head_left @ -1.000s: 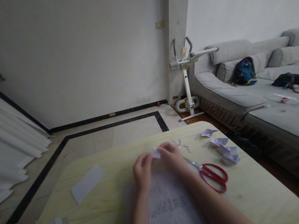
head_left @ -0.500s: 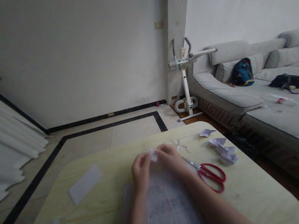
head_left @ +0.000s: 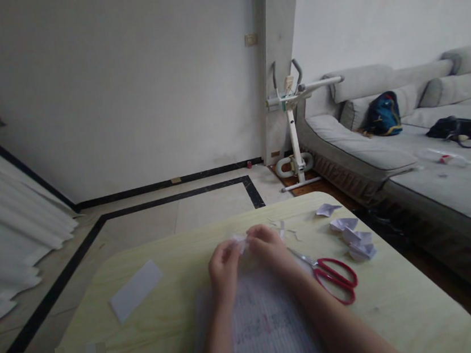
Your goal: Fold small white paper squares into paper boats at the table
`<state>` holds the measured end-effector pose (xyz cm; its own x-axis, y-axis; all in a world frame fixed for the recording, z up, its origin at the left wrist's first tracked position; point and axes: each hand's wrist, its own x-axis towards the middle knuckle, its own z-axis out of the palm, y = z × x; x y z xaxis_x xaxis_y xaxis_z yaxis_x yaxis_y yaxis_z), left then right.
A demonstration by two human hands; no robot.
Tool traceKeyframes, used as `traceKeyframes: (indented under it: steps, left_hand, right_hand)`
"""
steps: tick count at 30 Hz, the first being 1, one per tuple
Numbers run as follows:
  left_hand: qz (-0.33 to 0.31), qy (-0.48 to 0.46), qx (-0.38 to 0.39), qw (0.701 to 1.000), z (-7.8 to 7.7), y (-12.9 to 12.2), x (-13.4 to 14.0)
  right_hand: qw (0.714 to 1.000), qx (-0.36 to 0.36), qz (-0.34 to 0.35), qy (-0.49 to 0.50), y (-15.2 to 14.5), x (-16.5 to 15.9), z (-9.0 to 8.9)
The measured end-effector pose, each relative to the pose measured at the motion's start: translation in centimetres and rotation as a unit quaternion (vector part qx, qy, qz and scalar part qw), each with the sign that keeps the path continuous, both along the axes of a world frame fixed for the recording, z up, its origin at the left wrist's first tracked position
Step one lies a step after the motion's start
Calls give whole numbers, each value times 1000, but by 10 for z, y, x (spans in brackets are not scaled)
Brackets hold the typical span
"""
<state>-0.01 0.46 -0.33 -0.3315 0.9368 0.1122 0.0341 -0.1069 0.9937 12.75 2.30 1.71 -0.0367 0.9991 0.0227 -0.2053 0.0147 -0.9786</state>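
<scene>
Between my two hands is a small piece of white paper (head_left: 240, 241), pinched from both sides; its exact folds are blurred. My left hand (head_left: 223, 267) grips its left side with thumb and fingers. On the opposite side, my right hand (head_left: 269, 247) has its fingers closed on the paper. Below my forearms lies a lined sheet with writing (head_left: 266, 327). Scissors with red handles (head_left: 336, 280) rest just right of my right forearm, their blades partly behind it. Thin paper scraps (head_left: 282, 228) lie beyond my right hand.
Several folded paper shapes (head_left: 357, 236) sit along the right edge of the wooden table (head_left: 415, 309). A white paper rectangle (head_left: 135, 290) lies on the left. Beyond the table stand an exercise machine (head_left: 293, 129) and a grey sofa (head_left: 434, 186) with bags on it.
The small paper between my fingers has shifted and looks more spread out above my fingertips. Both hands stay in nearly the same place, still holding it.
</scene>
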Motion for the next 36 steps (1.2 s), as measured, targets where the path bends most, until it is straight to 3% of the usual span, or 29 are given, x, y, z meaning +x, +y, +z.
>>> traceKeyframes:
  steps: [3,7,13,21,29,36]
  left_hand:
    - [17,29,23,999,-1,-2,1]
    - [15,105,57,993,-4,-5,1]
    - [-3,201,98,975,-8,-5,0]
    - [-15,265,144,953,-6,-7,1]
    - [-22,304,184,934,-10,-6,4]
    - [-5,337,204,919,-11,-8,4]
  right_hand:
    - [999,-42,2,-14,0,1,2]
    - [998,-28,34,-48,1,4,2]
    - [998,-50,34,-14,3,4,-5]
    - [999,-38,29,-4,2,3,-2]
    - [999,-38,38,5,7,4,-17]
    - [998,-46,31,13,5,3,-12]
